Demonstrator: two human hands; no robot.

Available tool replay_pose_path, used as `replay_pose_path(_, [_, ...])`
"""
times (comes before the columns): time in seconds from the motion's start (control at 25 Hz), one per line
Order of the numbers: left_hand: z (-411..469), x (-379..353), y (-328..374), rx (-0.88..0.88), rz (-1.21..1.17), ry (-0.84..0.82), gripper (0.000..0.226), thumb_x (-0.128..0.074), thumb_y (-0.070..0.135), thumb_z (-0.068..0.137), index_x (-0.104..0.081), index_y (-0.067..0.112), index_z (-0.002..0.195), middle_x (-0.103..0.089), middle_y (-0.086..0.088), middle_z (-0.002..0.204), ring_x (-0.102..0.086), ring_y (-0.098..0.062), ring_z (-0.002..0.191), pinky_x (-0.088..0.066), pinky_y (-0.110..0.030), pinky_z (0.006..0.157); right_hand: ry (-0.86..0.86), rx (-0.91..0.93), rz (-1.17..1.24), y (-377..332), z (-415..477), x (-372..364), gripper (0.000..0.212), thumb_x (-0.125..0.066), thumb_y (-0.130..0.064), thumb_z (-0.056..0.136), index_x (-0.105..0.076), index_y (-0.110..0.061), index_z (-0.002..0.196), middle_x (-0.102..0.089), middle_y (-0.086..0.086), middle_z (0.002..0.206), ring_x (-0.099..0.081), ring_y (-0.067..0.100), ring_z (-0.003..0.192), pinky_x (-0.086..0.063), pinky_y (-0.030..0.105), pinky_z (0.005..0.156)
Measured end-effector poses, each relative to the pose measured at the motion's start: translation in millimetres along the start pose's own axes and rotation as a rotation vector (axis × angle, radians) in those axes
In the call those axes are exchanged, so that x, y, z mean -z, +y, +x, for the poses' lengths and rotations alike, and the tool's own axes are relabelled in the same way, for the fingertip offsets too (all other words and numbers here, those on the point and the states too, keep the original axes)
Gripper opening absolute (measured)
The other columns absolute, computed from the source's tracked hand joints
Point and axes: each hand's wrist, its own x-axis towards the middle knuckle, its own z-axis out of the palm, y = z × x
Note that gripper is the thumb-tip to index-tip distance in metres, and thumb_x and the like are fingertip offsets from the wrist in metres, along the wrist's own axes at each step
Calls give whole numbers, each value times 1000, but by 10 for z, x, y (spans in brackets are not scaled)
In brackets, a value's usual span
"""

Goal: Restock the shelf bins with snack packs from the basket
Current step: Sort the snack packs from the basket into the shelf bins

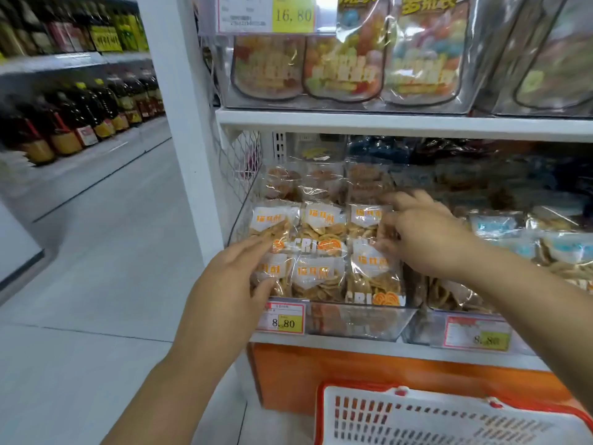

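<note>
A clear shelf bin (359, 322) on the middle shelf holds several transparent snack packs (321, 277) of golden crisps with white and orange labels, stacked in rows. My left hand (237, 277) grips the front left pack at its left edge, thumb under it. My right hand (420, 236) reaches over the bin's right side, fingers pinching the edge of the right-hand pack (372, 268). The white basket (449, 415) with a red rim sits low at the bottom right; its inside is not visible.
A neighbouring bin (475, 329) to the right holds blue-labelled snack packs (564, 248). Price tags (284, 319) hang on the bin fronts. Candy bags (346, 65) fill the shelf above. A white post (186, 130) and an aisle floor (96, 252) with bottle shelves lie left.
</note>
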Motion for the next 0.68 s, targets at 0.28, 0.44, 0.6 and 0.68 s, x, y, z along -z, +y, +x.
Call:
replay_pose_path(0.28, [-39, 48, -27, 41, -30, 10, 62, -72, 21, 86, -48, 39, 140, -51, 26, 124, -52, 5, 86, -33, -2, 80, 97, 144, 49, -366, 69, 54, 27, -55, -51, 91, -66, -35, 109, -47, -7, 128, -33, 16, 120, -34, 38, 101])
replay_pose_path(0.44, [-53, 61, -17, 73, -56, 6, 62, -71, 20, 87, -47, 39, 140, -54, 24, 118, -56, 3, 84, -38, -4, 77, 16, 142, 161, -466, 202, -139, 27, -59, -50, 89, -66, -25, 83, -49, -6, 104, -38, 16, 106, -37, 33, 89])
replay_pose_path(0.6, [-64, 60, -17, 94, -52, 2, 63, -70, 21, 87, -44, 37, 142, -50, 26, 118, -50, 6, 93, -35, 1, 75, -3, 96, 278, -344, 140, -99, 20, -63, -49, 87, -68, -31, 83, -47, -12, 90, -39, 15, 104, -37, 33, 87])
replay_pose_path(0.68, [-58, 65, -13, 110, -95, 1, 66, -71, 20, 87, -42, 38, 143, -56, 20, 124, -58, -1, 97, -50, -15, 84, 43, 126, 304, -421, 137, -47, 18, -62, -52, 86, -68, -36, 93, -49, -13, 93, -38, 12, 104, -37, 32, 87])
